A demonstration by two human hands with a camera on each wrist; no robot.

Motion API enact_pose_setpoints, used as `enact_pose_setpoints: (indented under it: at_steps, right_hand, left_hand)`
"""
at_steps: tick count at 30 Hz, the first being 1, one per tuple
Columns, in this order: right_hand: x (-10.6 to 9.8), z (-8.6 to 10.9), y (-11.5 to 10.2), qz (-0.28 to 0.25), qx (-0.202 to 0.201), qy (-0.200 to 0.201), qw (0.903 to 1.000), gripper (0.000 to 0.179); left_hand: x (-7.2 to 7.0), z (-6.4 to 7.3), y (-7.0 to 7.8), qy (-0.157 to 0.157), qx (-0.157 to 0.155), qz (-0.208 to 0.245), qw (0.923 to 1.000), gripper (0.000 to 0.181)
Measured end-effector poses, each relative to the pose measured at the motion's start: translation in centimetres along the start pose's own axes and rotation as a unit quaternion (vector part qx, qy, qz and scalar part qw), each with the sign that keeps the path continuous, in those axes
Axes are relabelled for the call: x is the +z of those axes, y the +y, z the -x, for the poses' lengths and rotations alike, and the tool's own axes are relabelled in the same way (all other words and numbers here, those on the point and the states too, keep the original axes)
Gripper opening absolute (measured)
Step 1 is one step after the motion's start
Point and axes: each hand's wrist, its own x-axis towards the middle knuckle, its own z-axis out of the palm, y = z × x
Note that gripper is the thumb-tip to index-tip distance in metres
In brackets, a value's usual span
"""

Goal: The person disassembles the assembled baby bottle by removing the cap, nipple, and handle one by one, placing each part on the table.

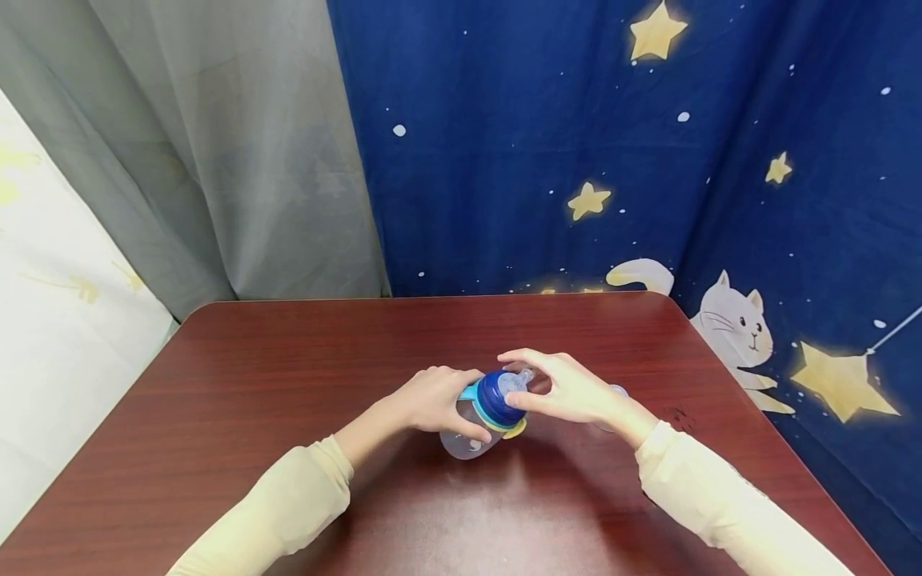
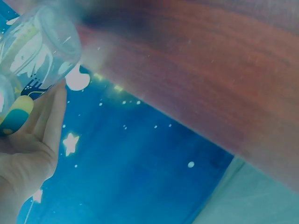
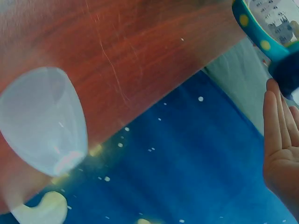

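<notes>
Gripping a tilted bottle [image 1: 483, 414] by its body with the left hand [image 1: 434, 398], at mid-table [image 1: 324, 360].
Head: the right hand [image 1: 569, 388] spreads about the bottle's top, its thumb at the blue cap [image 1: 495, 394]. Left wrist: a handle [image 2: 17, 115] shows beside the left palm. Right wrist: nearly straight fingers [image 3: 273, 121] meet the cap; a clear cover [image 3: 46, 121] stands apart.

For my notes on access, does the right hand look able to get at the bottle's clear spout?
Probably yes: the right hand is beside the clear spout, which appears uncovered, and the left hand grips the bottle lower down.
</notes>
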Motion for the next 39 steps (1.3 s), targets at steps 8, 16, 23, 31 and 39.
enact_pose_setpoints:
  at_steps: [8,16,23,31,39]
  right_hand:
    - [0.1,-0.1,-1.5,0.109,-0.027,0.004,0.9936,0.06]
    - [0.3,-0.2,-1.8,0.11,-0.049,0.003,0.9928,0.06]
    - [0.1,-0.2,-1.3,0.086,-0.064,0.005,0.9942,0.06]
    - [-0.1,0.0,-0.6,0.092,-0.093,-0.021,0.9912,0.062]
    - [-0.1,0.2,-0.4,0.081,-0.095,-0.011,0.9921,0.059]
  left_hand:
    - [-1.5,0.4,0.8,-0.038,-0.003,-0.055,0.9978,0.073]
    - [-2.6,0.1,1.2,-0.07,-0.017,-0.073,0.9947,0.073]
    - [-3.1,0.0,1.5,-0.07,-0.028,-0.086,0.9935,0.075]
    - [-2.8,0.0,1.5,-0.074,-0.033,-0.081,0.9934,0.078]
    - [-2.9,0.1,1.7,-0.064,-0.038,-0.057,0.9957,0.075]
